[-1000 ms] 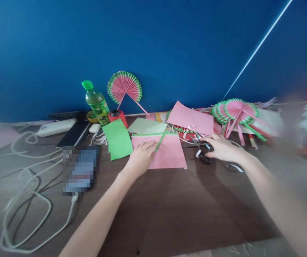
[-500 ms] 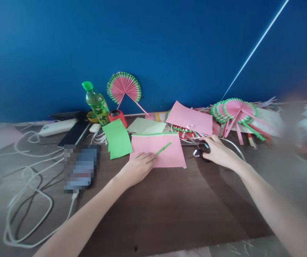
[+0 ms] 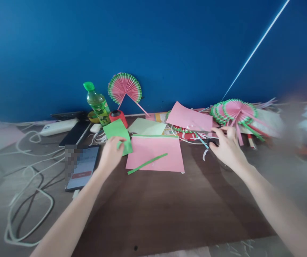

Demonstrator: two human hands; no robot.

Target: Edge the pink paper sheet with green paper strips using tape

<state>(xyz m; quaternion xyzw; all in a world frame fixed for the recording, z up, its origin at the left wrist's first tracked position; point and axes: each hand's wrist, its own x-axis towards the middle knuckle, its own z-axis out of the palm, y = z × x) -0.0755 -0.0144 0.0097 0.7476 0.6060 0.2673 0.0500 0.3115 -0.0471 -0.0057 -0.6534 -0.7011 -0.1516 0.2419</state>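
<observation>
My left hand (image 3: 113, 151) is over the bright green paper sheet (image 3: 117, 130), with a gap between thumb and fingers. The pink paper sheet (image 3: 155, 146), with a green strip along its far edge, lies flat before me. Across it rests a loose narrow green strip (image 3: 148, 163), its near end past the sheet's edge. On the right, my right hand (image 3: 226, 146) has its thumb and fingers around the black handles of scissors (image 3: 213, 142). A white paper scrap (image 3: 205, 154) lies close by.
A green-capped bottle (image 3: 97, 103), a red round object (image 3: 117, 117) and a pleated fan (image 3: 125, 88) stand along the blue wall. More fans (image 3: 235, 110) pile up at right. A phone (image 3: 82, 169) and looping white cables (image 3: 52, 203) occupy the left. Another pink sheet (image 3: 189, 117) covers scraps.
My left hand has left the pink sheet and moved left to the green paper, uncovering the whole loose green strip. My right hand and the scissors have shifted slightly right.
</observation>
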